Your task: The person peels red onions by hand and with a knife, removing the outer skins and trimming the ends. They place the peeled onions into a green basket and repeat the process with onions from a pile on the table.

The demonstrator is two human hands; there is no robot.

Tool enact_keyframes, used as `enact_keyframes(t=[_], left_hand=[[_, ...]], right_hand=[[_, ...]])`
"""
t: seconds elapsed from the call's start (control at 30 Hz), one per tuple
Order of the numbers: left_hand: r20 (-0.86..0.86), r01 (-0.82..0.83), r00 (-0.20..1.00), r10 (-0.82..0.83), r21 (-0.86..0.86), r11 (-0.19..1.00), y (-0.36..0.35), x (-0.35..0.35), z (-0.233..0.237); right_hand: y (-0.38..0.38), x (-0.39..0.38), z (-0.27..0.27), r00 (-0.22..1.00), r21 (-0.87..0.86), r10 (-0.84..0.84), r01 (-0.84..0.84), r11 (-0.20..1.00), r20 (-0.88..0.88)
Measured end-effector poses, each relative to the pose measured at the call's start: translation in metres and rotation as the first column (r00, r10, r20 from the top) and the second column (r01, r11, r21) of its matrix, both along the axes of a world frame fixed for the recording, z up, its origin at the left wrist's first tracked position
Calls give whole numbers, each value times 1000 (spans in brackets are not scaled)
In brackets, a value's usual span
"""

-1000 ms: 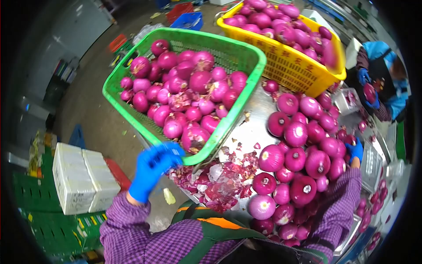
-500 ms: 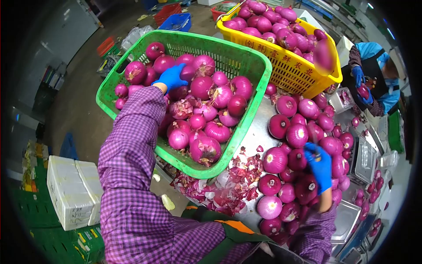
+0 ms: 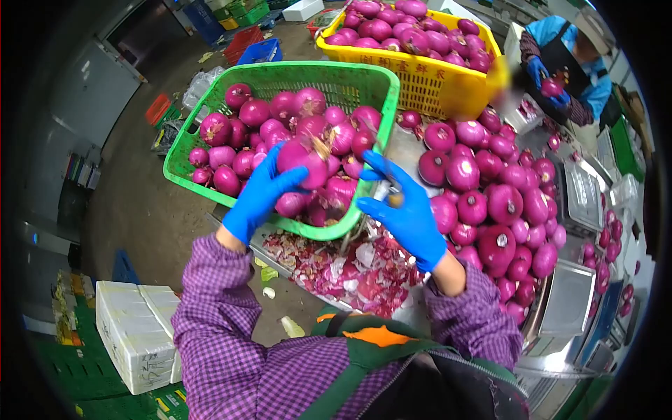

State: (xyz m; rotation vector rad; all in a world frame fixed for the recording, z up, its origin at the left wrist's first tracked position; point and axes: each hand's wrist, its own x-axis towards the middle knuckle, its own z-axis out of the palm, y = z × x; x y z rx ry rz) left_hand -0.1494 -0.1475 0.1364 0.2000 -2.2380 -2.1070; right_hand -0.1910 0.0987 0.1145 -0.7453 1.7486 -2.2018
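Observation:
My left hand [image 3: 257,201], in a blue glove, grips a red onion [image 3: 302,164] with dry, papery roots or stem, raised over the green basket [image 3: 183,155]. More red onions lie inside that basket. Just right of its rim is my right hand [image 3: 414,222], also blue-gloved, its fingers curled around a small knife [image 3: 395,194]. Most of the knife is hidden by the fingers. Below the basket, a heap of loose onion skins [image 3: 364,273] covers the metal table. A large pile of smooth red onions [image 3: 497,203] lies to the right of my right hand.
A yellow basket [image 3: 427,73] full of onions stands behind the green one. Across the table a co-worker [image 3: 570,63] in blue gloves holds an onion. Metal trays [image 3: 568,299] sit at the right. White foam boxes [image 3: 133,336] stand at lower left.
My left hand has lifted an onion out of the green basket and drawn it nearer. My right hand has moved left from the onion pile to the basket's edge. The view has shifted.

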Motion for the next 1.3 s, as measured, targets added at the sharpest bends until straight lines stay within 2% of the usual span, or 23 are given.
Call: enact_keyframes(t=[0.1, 0.17, 0.23, 0.27, 0.3, 0.37, 0.4, 0.43, 0.53, 0.57, 0.6, 0.63, 0.7, 0.8, 0.9, 1.0, 1.1, 1.13, 1.17, 1.2, 1.23, 1.27, 1.3], left_hand=[[-66, 153, 982, -178, -285, 946, 50, 37, 6], [-58, 158, 981, -183, -303, 940, 66, 55, 2], [-17, 116, 993, -119, -135, 984, 72, 63, -11], [-32, 124, 991, -128, -106, 987, 78, 68, -15], [-28, 131, 991, -134, -103, 986, 84, 73, -20], [70, 89, 991, -116, 310, 947, 94, 84, -34], [105, 93, 981, -161, 472, 877, 98, 90, -43], [112, 94, 980, -165, 474, 876, 106, 96, -45], [146, 41, 974, -176, 643, 764, 121, 112, -52], [151, 37, 973, -175, 644, 764, 119, 117, -58], [189, 14, 963, -193, 680, 733, 117, 122, -64], [227, -12, 950, -215, 714, 700, 116, 127, -69], [233, -10, 946, -224, 714, 700, 115, 133, -76], [255, -42, 954, -161, 641, 767, 121, 139, -77], [282, 1, 937, -204, 584, 812, 121, 143, -79], [272, 13, 938, -214, 590, 807, 121, 146, -83], [237, 26, 946, -220, 623, 782, 126, 154, -78], [205, 35, 954, -220, 651, 758, 128, 158, -72], [210, 31, 953, -219, 650, 759, 126, 164, -65], [118, 151, 947, -299, 660, 736, 122, 169, -56], [12, 270, 930, -368, 656, 705, 118, 168, -51], [68, 173, 959, -275, 627, 760, 114, 168, -57], [97, 65, 980, -172, 666, 743, 116, 166, -59]], right_hand=[[-16, 9, 5, 959, 98, -86, 116, 988, -271], [-9, 14, 2, 977, 144, -39, 70, 987, -209], [0, 24, -1, 994, -77, 61, -54, 996, 95], [5, 31, -2, 993, -74, 56, -49, 996, 99], [10, 39, -3, 980, -70, 30, -17, 997, 199], [19, 52, -5, 920, -54, -21, 46, 997, 391], [22, 52, -21, 885, -209, 72, 29, 978, 460], [25, 55, -28, 826, -334, 134, 69, 940, 547], [41, 64, -48, 843, -307, 152, 17, 952, 516], [45, 68, -53, 958, -91, -42, 70, 993, 282], [49, 74, -59, 983, 108, -182, 182, 977, -9], [56, 80, -71, 983, 114, -184, 183, 976, 1], [67, 93, -89, 903, 388, -193, 346, 854, -383], [71, 116, -89, 894, 433, -153, 345, 833, -420], [68, 123, -90, 875, 480, -117, 365, 797, -470], [65, 124, -90, 794, 486, -101, 462, 742, -599], [64, 120, -99, 822, 504, -85, 424, 752, -564], [62, 114, -119, 811, 548, -187, 525, 651, -555], [67, 113, -145, 814, 550, -188, 522, 652, -550], [76, 110, -171, 834, 514, -296, 527, 677, -466], [75, 102, -170, 841, 471, -386, 535, 701, -380], [72, 107, -170, 846, 413, -427, 529, 741, -318], [67, 113, -171, 856, 421, -416, 514, 747, -306]])
